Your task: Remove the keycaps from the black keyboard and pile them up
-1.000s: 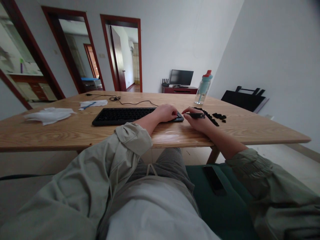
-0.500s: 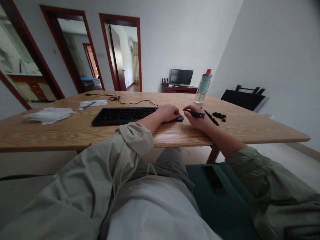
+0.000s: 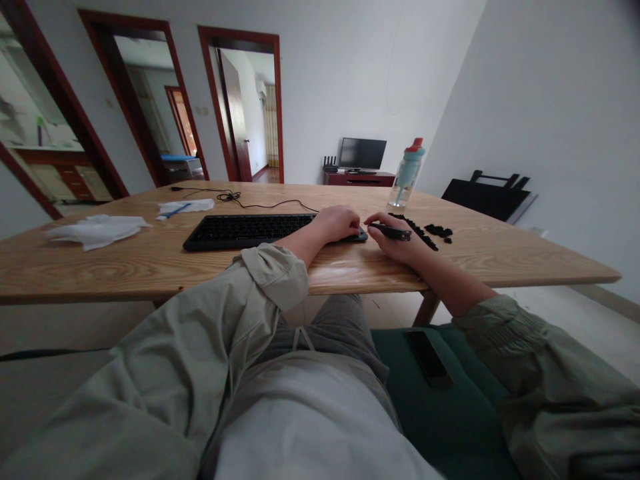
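Observation:
A black keyboard [image 3: 240, 232] lies on the wooden table in front of me. My left hand [image 3: 339, 224] rests over its right end, fingers curled inward and pressed together; whatever they pinch is hidden. Just right of the keyboard's end, my right hand [image 3: 395, 241] is closed around a slim black-handled tool [image 3: 390, 231], whose tip points left toward my left hand and is too small to make out. Beyond the right hand lie a row of small black pieces like keycaps [image 3: 423, 235] and a loose pile of similar black pieces [image 3: 439, 231].
A clear bottle with a red and teal lid [image 3: 407, 175] stands behind the black pieces. White tissues [image 3: 103, 230] and a blue-and-white brush-like item [image 3: 174, 211] lie at left. The keyboard's cable [image 3: 270, 205] coils behind it. A phone [image 3: 429, 359] lies on the green seat.
Both hands stay almost in place. My left hand and forearm shift very slightly to the right, and the tool in my right hand tilts a little.

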Available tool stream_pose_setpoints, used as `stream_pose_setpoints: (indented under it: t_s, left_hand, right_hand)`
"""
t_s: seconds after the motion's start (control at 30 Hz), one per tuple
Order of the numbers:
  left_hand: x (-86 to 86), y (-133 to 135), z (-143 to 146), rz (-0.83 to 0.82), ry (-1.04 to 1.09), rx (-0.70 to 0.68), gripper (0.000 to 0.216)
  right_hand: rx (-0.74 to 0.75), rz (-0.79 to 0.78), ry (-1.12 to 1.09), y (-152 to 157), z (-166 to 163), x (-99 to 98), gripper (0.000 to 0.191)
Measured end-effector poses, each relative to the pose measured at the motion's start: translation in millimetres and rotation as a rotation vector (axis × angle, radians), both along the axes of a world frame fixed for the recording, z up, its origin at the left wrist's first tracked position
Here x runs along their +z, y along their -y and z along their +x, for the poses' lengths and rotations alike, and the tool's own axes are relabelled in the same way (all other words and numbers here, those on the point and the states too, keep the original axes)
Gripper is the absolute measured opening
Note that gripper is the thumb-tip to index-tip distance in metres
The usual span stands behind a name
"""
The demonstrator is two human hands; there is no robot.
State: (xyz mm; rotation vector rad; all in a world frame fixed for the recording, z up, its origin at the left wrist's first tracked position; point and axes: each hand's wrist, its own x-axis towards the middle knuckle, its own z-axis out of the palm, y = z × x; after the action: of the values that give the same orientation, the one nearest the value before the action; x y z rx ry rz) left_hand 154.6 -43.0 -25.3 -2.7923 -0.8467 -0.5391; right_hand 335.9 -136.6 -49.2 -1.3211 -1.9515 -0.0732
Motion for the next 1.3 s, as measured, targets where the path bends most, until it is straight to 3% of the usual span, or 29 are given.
stream_pose_setpoints:
  t_s: [0.2, 0.43, 0.87, 1.3]
  left_hand:
    - [3.0, 7.8, 3.0, -0.006, 0.005, 0.015, 0.033]
    - [-4.9, -5.3, -10.1, -0.088, 0.061, 0.04, 0.028]
    - [-8.2, -4.0, -8.3, -0.039, 0.016, -0.122, 0.029]
    - [-9.8, -6.6, -7.6, -0.052, 0.017, -0.202, 0.027]
  right_hand:
    - [0.067, 0.023, 0.036, -1.4, -2.1, -1.0, 0.036]
    - [-0.112, -0.025, -0.179, -15.0, 12.4, -1.9, 0.045]
    - [-0.001, -0.135, -0.265, -21.1, 14.6, -4.7, 0.026]
    - [0.069, -0.182, -0.353, -28.8, 16.1, -9.4, 0.026]
